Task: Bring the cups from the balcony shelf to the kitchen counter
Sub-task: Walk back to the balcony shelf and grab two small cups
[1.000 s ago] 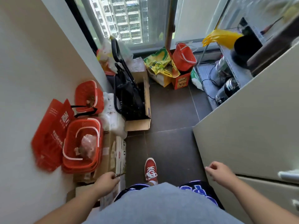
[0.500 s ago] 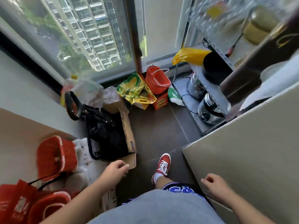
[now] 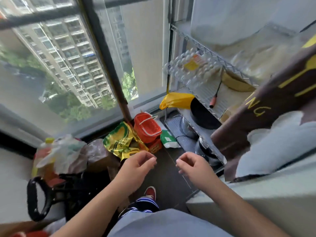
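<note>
No cups show plainly yet; clear blurred shapes on the upper tier of the wire shelf (image 3: 212,69) may be glassware, though I cannot tell. If glass, they should be light, slick and breakable, best taken around the body. My left hand (image 3: 136,165) and right hand (image 3: 193,165) hang empty, fingers loosely curled, well short of the shelf. Lower tiers carry a black pan (image 3: 203,113) and a yellow bag (image 3: 176,100). Beside it, the red basket (image 3: 147,128) looks empty.
</note>
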